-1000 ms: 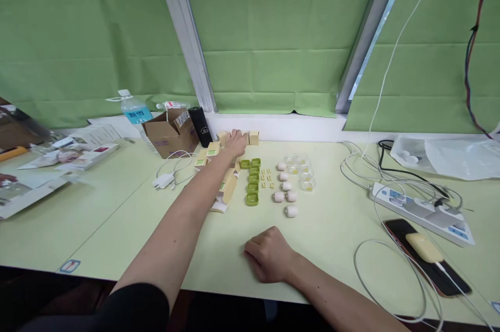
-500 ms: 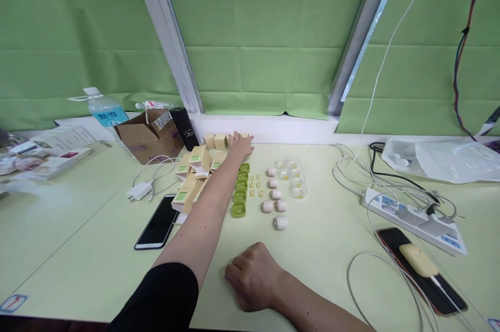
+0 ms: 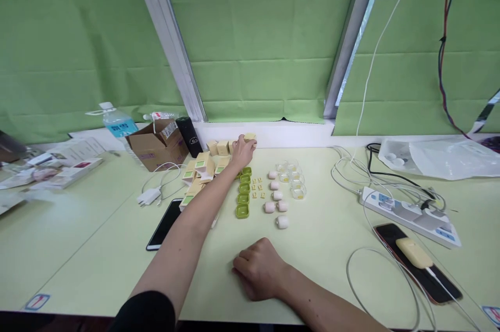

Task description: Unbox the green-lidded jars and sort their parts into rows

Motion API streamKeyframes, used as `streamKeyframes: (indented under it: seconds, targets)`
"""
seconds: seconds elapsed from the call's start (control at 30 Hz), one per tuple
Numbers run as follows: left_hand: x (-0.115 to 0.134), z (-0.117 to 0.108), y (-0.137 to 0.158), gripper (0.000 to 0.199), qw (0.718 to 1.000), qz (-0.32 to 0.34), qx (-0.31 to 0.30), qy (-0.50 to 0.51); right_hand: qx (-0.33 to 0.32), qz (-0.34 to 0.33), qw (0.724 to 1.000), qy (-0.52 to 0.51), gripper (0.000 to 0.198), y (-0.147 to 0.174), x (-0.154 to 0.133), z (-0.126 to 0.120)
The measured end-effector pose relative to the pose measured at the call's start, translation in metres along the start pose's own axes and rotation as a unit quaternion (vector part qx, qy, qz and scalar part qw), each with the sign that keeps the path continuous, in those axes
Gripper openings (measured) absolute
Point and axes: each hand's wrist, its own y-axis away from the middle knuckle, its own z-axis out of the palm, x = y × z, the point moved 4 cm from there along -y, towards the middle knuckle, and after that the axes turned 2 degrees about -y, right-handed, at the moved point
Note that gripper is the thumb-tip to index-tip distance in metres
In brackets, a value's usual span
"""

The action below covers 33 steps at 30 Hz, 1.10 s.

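Observation:
My left hand (image 3: 243, 153) stretches to the back of the table, its fingers closed round a small cream cardboard box (image 3: 250, 136). Left of it stand more small boxes (image 3: 223, 148), and a pile of open-flapped boxes with green labels (image 3: 203, 163) lies partly behind my forearm. My right hand (image 3: 261, 269) rests on the table near the front as a fist. Beyond it are a column of green square trays (image 3: 242, 198), several tiny yellow pieces (image 3: 254, 188), several pale pink rounded pieces (image 3: 277, 195) and a cluster of clear cups (image 3: 299, 190).
On the left are a phone (image 3: 166, 225), a white charger (image 3: 149, 196), a brown carton (image 3: 156, 151), a black cylinder (image 3: 188, 136) and a bottle (image 3: 119, 121). A power strip (image 3: 408, 217), loose cables, a plastic bag (image 3: 441, 159) and another phone (image 3: 441, 285) lie right.
My left hand's spread fingers have closed round a box at the back, which now shows at the fingertips. The right fist stays put; the view has shifted slightly.

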Motion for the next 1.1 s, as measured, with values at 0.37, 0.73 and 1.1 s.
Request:
streamKeyframes:
  seconds: [0.37,0.73,1.1]
  targets:
    - [0.006,-0.071,0.188,0.043,0.828,0.039,0.074,0.554,0.423,0.105,0.894,-0.107,0.014,0.021,0.034,-0.080]
    - [0.022,-0.059,0.215,0.074,0.744,0.105,-0.053,0.658,0.269,0.213,0.892,-0.294,0.059,-0.006,0.064,-0.091]
    - [0.036,-0.032,0.252,0.082,0.915,0.054,0.052,0.396,0.348,0.275,0.811,-0.380,0.054,-0.005,0.054,-0.052]
